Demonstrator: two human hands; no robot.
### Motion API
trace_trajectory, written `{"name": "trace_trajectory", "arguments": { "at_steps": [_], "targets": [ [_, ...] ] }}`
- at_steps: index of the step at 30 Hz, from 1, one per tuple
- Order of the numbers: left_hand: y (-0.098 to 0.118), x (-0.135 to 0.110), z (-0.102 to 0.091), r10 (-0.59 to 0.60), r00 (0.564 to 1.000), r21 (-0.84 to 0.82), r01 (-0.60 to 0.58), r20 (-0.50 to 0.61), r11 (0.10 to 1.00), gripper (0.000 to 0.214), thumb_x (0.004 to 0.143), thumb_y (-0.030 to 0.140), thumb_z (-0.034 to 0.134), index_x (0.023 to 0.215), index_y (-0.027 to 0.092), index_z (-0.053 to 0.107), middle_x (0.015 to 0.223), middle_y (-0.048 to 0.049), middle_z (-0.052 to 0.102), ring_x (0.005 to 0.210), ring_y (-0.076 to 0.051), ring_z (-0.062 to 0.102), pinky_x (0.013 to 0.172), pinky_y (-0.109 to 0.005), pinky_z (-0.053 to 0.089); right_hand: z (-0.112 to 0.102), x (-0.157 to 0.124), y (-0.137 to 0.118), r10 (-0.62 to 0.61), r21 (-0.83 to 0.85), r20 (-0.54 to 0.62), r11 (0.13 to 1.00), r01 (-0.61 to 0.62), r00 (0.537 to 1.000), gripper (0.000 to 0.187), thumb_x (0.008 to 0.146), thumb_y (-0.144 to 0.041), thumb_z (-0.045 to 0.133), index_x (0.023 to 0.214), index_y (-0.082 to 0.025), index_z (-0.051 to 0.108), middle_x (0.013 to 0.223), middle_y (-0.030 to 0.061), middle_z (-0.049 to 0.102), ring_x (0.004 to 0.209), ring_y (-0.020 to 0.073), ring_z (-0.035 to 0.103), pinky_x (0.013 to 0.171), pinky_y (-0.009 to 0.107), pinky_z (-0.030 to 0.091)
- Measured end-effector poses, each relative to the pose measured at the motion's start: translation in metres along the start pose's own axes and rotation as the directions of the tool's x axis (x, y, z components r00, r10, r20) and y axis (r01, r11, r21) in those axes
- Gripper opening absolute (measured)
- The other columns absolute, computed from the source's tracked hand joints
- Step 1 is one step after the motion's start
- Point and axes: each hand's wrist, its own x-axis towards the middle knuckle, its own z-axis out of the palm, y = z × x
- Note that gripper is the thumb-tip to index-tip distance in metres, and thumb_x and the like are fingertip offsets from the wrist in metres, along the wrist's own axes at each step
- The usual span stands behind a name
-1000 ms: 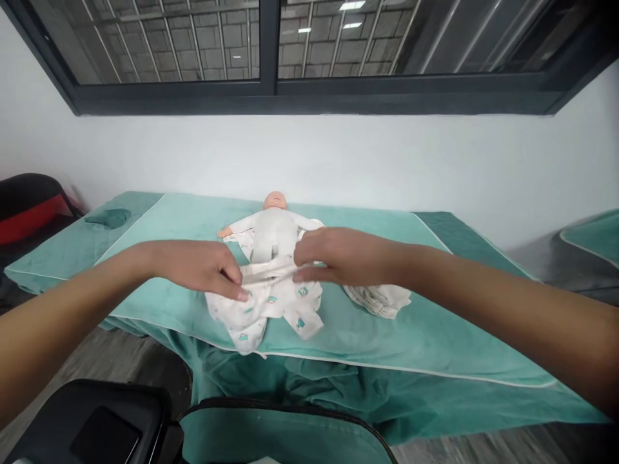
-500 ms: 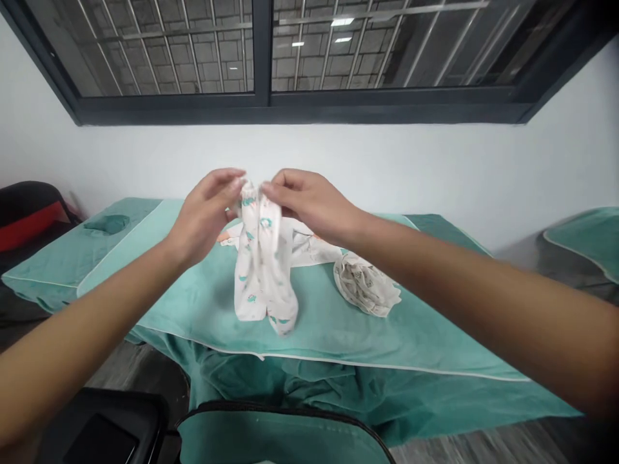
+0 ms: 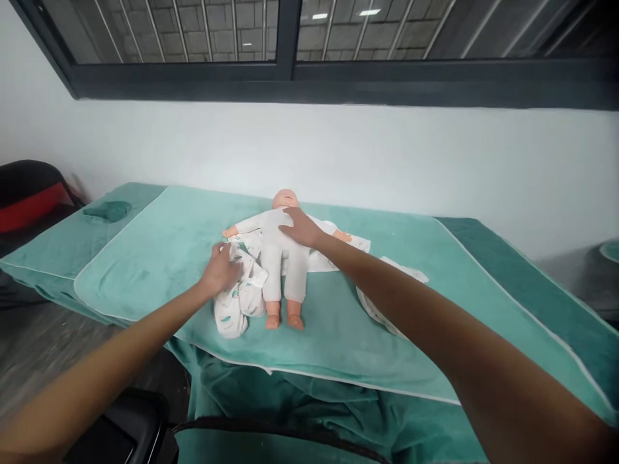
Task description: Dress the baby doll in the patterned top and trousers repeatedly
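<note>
Shows at the far left a black-and-red chair, just past the end of the green-covered bed. Next, holds the printed trousers by their bunched upper part in the left hand, with fingers curled into the fabric; too blurred to tell the firmness of the grip. Leaves the trouser legs slumped on the bed, left of the doll and just beside it, probably for easy reach of its bare feet. Has the doll on its back, head toward the wall, arms out wide, presumably for access from the near edge. Lays the right hand over its chest, with fingers spread and pinching nothing, likely to steady the body. Shows a printed top opened out beneath the doll, seemingly as a layer under the back. Farther right, shows a pale cloth partly hidden by the right forearm, perhaps set aside.

Compared with half a second earlier, no longer dangles the trousers between both hands in front of the doll; now has them lowered, with the right hand freed. Also reveals the torso and legs, previously screened by the raised fabric.
</note>
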Motion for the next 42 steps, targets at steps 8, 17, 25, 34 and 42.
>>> {"name": "trace_trajectory", "arguments": {
  "at_steps": [8,17,25,34,42],
  "targets": [
    [-0.001,0.033,0.06,-0.056,0.938,-0.201,0.131,0.342,0.971,0.047,0.086,0.052,0.063,0.116,0.016,0.062,0.117,-0.0139,0.069,0.109,-0.029,0.067,0.097,-0.042,0.053,0.003,0.068,0.087,0.311,-0.113,-0.186,0.935,-0.335,0.932,0.07,0.095,-0.055,0.05,0.149,-0.012,0.037,0.152,0.0232,0.046,0.139,0.035,0.044,0.115,0.046,0.036],
    [0.019,0.083,0.07,-0.158,0.902,-0.495,0.358,0.401,0.792,0.054,0.076,0.052,0.078,0.114,0.014,0.066,0.122,-0.015,0.073,0.108,-0.031,0.07,0.085,-0.037,0.057,-0.006,0.129,0.096,0.351,0.018,0.097,0.935,-0.355,0.931,0.084,0.086,-0.076,0.052,0.143,-0.014,0.048,0.149,0.0219,0.053,0.129,0.0368,0.057,0.103,0.042,0.047],
    [-0.017,0.121,-0.03,-0.199,0.937,-0.598,0.338,0.287,0.727,0.05,0.082,0.047,0.071,0.117,0.011,0.066,0.109,-0.0121,0.076,0.096,-0.024,0.073,0.08,-0.031,0.055,0.029,0.209,0.022,0.135,0.118,0.134,0.981,-0.151,0.982,0.077,0.087,-0.068,0.058,0.141,-0.014,0.05,0.151,0.0212,0.051,0.134,0.0407,0.052,0.112,0.049,0.043],
    [-0.095,0.128,-0.069,-0.254,0.964,-0.114,0.244,-0.08,0.963,0.058,0.087,0.053,0.062,0.131,0.014,0.055,0.127,-0.0176,0.066,0.114,-0.032,0.065,0.091,-0.037,0.054,0.109,0.239,0.009,0.045,0.149,0.215,0.986,-0.078,0.976,0.086,0.094,-0.063,0.051,0.156,-0.01,0.025,0.148,0.0214,0.053,0.128,0.0316,0.058,0.108,0.04,0.044],
    [-0.036,0.045,-0.044,0.413,0.719,0.528,-0.693,0.559,0.491,0.058,0.087,0.012,0.057,0.144,0.025,0.049,0.153,-0.0126,0.049,0.144,-0.033,0.04,0.117,-0.05,0.033,0.023,0.115,0.104,0.267,-0.519,0.141,0.84,-0.159,0.953,0.05,0.101,-0.056,0.04,0.12,-0.017,0.063,0.121,0.0177,0.069,0.105,0.0302,0.065,0.085,0.037,0.045]
  ]
}}
